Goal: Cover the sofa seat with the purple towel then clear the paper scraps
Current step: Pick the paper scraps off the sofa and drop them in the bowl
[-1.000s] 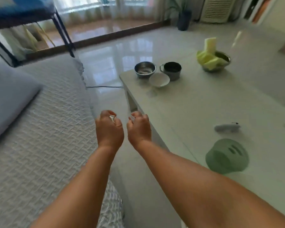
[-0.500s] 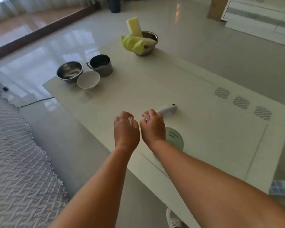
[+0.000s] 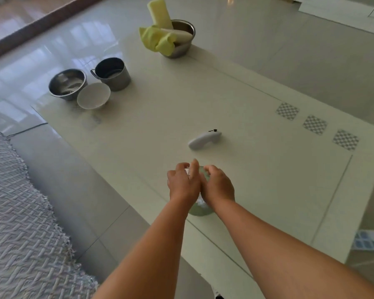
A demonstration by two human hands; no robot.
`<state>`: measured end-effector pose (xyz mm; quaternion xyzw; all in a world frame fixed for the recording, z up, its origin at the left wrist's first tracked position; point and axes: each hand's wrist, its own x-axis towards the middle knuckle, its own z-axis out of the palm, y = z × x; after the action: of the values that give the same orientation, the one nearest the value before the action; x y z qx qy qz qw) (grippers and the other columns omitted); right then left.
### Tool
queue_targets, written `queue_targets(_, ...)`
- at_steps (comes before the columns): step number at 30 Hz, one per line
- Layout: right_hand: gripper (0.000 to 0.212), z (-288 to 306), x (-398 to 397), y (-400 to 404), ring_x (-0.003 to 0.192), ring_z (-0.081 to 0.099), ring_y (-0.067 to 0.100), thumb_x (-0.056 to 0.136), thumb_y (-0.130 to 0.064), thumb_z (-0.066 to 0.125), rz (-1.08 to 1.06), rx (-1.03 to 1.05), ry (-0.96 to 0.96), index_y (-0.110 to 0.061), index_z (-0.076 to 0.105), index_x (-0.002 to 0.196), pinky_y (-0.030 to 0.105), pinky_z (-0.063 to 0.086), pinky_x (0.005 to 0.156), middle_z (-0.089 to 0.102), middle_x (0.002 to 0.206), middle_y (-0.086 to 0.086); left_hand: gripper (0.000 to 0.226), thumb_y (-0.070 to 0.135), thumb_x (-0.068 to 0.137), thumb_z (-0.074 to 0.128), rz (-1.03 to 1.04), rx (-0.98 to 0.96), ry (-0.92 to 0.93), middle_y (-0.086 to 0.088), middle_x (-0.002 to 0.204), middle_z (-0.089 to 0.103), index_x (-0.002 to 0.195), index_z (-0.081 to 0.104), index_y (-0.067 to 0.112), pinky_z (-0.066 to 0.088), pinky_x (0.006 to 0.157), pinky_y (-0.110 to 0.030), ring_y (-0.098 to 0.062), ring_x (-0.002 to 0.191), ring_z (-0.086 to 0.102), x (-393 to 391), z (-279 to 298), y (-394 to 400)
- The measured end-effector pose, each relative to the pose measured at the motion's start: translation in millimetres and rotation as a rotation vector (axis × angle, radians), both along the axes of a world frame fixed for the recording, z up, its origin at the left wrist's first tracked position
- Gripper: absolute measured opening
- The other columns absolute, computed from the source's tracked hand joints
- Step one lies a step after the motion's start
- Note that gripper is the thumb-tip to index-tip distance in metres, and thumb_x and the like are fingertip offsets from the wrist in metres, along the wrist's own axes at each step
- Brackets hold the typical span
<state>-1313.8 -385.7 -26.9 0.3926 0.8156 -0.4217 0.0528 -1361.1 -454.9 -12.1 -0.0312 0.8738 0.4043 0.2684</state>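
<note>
Late in clearing: left hand [image 3: 183,183] and right hand [image 3: 219,186] curled over white paper scraps [image 3: 187,171] above green bin [image 3: 200,210] on table [image 3: 164,126]; sofa [image 3: 13,212] covered, no purple evident.

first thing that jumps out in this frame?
Both hands, left hand and right hand, pressed together low in the middle, with white paper scraps between the fingers, right above a green container at the near edge of the pale table. Next, the metal bowl stuffed with yellow cloths at the far end, and a white handheld device just beyond the hands.
</note>
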Motion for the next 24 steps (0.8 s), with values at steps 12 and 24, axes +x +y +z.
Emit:
queue_targets(12, 0.031, 9, -2, 7, 0.094, 0.053, 0.024, 0.079, 0.004, 0.039, 0.038, 0.092, -0.001, -0.020, 0.058, 0.081, 0.030, 0.044, 0.074, 0.058, 0.103, 0.005, 0.029, 0.015, 0.094, 0.039, -0.069, -0.032, 0.000, -0.003, 0.100, 0.067, 0.106, 0.065, 0.014, 0.041, 0.059, -0.021, -0.012, 0.074, 0.056, 0, -1, -2)
queue_targets(24, 0.038, 0, -11, 11, 0.110, 0.044, 0.026, 0.082, 0.000, 0.040, 0.075, 0.212, 0.031, -0.018, 0.056, 0.111, 0.029, 0.035, 0.077, 0.051, 0.119, 0.008, 0.022, 0.016, 0.091, 0.041, 0.057, -0.075, 0.034, -0.008, 0.100, 0.064, 0.104, 0.059, 0.018, 0.049, 0.068, -0.034, -0.023, 0.075, 0.057, -8, -1, -22)
